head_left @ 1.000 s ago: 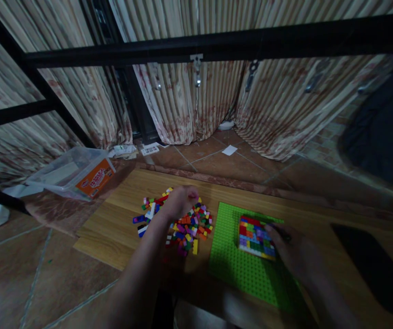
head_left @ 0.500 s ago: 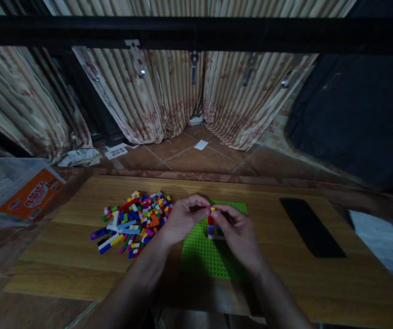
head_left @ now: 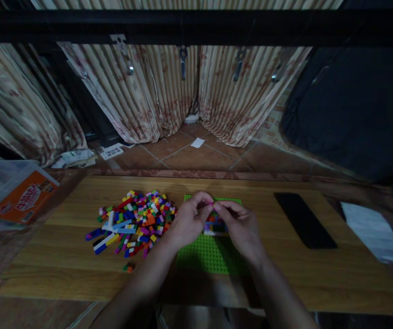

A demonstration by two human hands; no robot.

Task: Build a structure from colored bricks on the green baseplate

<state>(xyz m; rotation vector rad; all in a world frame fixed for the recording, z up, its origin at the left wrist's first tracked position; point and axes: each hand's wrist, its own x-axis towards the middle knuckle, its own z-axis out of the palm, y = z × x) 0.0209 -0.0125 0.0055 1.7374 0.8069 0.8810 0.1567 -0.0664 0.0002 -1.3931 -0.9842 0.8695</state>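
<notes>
My left hand [head_left: 187, 221] is closed in a pinch, with a small pink toy brick [head_left: 211, 203] at its fingertips. Right against it, my right hand [head_left: 243, 228] pinches a small yellow brick [head_left: 214, 206]; the fingers hide most of both pieces. Both hands hover over the far half of a green studded baseplate [head_left: 203, 256]. Beneath them a low build of red, blue and whitish bricks [head_left: 213, 227] stands on the plate, partly covered by my right hand.
Left of the plate spreads a heap of loose colourful bricks [head_left: 141, 219], and a few stray bricks [head_left: 128, 267] lie nearer me. A black flat slab [head_left: 304, 221] rests on the wooden table [head_left: 62, 237] at right. Beyond the left edge sits a clear plastic container [head_left: 7, 171] with an orange label.
The view has shifted slightly. Both hands keep their pinches, fingertips together above the build. Stray bricks near my left forearm now show.
</notes>
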